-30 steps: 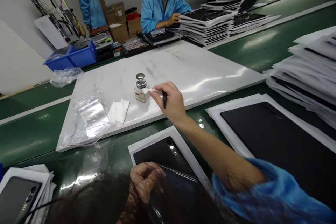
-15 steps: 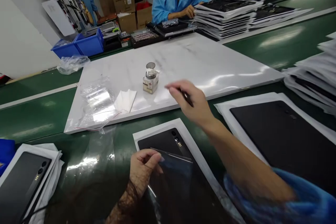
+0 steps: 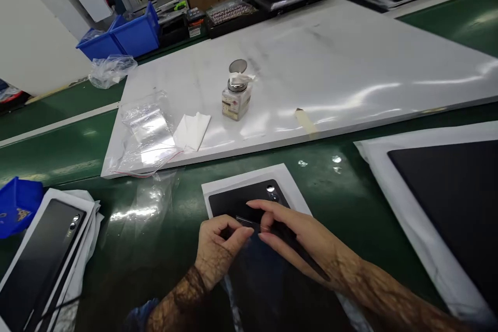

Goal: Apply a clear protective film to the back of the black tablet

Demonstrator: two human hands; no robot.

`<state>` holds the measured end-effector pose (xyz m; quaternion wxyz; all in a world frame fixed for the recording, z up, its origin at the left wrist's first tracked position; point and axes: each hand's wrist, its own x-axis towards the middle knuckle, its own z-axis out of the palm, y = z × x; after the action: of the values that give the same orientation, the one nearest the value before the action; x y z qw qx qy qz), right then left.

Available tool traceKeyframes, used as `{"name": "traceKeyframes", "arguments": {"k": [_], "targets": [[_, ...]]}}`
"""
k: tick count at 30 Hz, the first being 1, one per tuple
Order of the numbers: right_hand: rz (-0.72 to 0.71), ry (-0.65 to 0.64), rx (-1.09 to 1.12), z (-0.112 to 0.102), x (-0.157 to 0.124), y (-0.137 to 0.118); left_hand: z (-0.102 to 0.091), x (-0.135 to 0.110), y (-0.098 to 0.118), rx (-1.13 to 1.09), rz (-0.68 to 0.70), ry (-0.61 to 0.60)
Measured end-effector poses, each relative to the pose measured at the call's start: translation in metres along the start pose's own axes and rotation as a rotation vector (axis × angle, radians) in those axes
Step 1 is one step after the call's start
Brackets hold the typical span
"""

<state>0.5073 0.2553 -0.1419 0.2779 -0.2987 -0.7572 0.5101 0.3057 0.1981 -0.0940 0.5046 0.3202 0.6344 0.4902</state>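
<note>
A: Left to right. At 8 o'clock, a stack of dark panels (image 3: 39, 254) on white sheets, blue bin corner (image 3: 17, 206) beside it. Clear bag (image 3: 150, 132) and folded white wipe (image 3: 193, 130) on the white slab (image 3: 350, 62) at 11.

B: Hands?

A: Left hand (image 3: 218, 254) curled, thumb and forefinger pinched on the lifted edge of a clear film (image 3: 249, 270) on the dark panel (image 3: 233, 202) at 6 o'clock. Right hand (image 3: 295, 244) loosely closed round a thin dark stylus (image 3: 299, 254), fingers flat on the panel, touching the left fingertips.

B: Technique?

A: My read: peel low and slow, tool tip flat, keep clear of the camera cutout (image 3: 271, 192) at the panel's top.

B: Room?

A: Small bottle (image 3: 236, 98) at 12, well apart. Bare green belt (image 3: 334, 192) between this panel and the big dark panel (image 3: 451, 192) at 3, so there's space to pull right. Slab edge is near at the top.
</note>
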Motion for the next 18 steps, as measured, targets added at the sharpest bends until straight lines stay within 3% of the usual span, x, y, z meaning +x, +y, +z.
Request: {"name": "traceKeyframes", "arguments": {"k": [6, 12, 18], "targets": [[0.042, 0.016, 0.075, -0.007, -0.002, -0.003, -0.001, -0.003, -0.001, -0.115, -0.090, -0.130], [0.114, 0.275, 0.225, -0.030, 0.009, -0.026, 0.000, -0.006, -0.008, -0.074, -0.130, -0.103], [0.209, 0.262, 0.306, -0.026, 0.010, -0.043, 0.002, -0.007, -0.001, 0.061, -0.087, -0.106]]}}
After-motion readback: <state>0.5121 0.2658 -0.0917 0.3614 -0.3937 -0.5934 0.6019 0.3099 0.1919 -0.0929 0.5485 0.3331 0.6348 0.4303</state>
